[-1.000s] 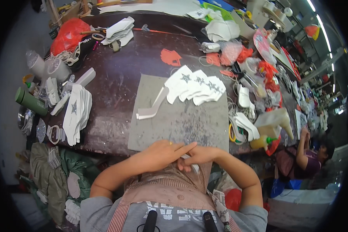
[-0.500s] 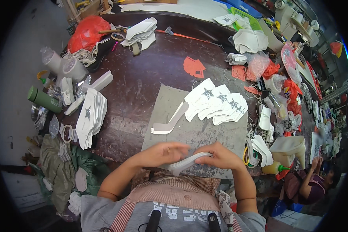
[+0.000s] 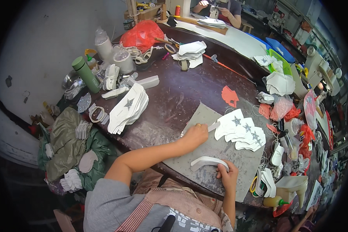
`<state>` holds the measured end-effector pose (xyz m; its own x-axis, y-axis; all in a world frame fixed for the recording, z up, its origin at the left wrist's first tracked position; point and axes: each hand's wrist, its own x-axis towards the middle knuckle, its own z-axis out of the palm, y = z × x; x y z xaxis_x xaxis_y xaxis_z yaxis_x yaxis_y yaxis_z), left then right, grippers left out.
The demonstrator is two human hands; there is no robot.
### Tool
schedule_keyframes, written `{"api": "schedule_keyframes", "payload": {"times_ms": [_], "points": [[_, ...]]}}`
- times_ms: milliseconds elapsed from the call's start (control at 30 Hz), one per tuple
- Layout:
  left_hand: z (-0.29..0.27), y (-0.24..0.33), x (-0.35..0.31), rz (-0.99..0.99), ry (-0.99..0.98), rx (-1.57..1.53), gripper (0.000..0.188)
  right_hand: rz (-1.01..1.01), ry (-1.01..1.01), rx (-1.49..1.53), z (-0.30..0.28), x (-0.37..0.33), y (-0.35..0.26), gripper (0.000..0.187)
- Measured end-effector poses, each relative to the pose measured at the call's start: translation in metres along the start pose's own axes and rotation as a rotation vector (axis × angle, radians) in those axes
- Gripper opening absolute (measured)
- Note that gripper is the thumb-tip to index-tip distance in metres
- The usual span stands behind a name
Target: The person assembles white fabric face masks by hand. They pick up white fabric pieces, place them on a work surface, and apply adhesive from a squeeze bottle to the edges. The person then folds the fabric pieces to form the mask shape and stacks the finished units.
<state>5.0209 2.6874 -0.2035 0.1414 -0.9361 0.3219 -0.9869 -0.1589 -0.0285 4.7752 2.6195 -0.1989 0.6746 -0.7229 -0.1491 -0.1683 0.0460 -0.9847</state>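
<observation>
There, the right hand [image 3: 227, 174] gripped curved white strips [image 3: 205, 161]! The left hand [image 3: 196, 137] covered an angled strip [image 3: 214, 126]; I couldn't tell its hold.

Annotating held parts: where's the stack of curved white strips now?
Head view, lower right of centre: the white strip stack is in the right hand, over the grey mat, nearer the person than the star-marked pieces.
</observation>
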Motion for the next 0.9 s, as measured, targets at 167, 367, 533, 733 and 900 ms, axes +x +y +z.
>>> {"api": "schedule_keyframes", "payload": {"times_ms": [167, 367, 533, 733, 900], "points": [[-0.052, -0.059, 0.004, -0.557, -0.337, -1.115, 0.031, -0.015, 0.007, 0.045, -0.003, 0.001, 0.003, 0.019], [-0.059, -0.18, 0.001, -0.752, 0.093, -1.712, 0.021, -0.068, 0.015, 0.004, -0.013, -0.001, -0.002, 0.02], [-0.068, -0.338, -0.003, -0.462, 0.086, 0.015, 0.028, 0.024, 0.043, 0.095, -0.003, 0.006, -0.002, 0.021], [-0.053, -0.34, -0.014, -0.491, -0.35, -0.179, 0.049, 0.007, 0.069, 0.185, -0.009, 0.005, -0.001, 0.021], [-0.103, -0.224, 0.026, -0.111, 0.164, -0.331, 0.042, 0.083, 0.035, 0.277, -0.02, 0.003, -0.007, 0.021]]}}
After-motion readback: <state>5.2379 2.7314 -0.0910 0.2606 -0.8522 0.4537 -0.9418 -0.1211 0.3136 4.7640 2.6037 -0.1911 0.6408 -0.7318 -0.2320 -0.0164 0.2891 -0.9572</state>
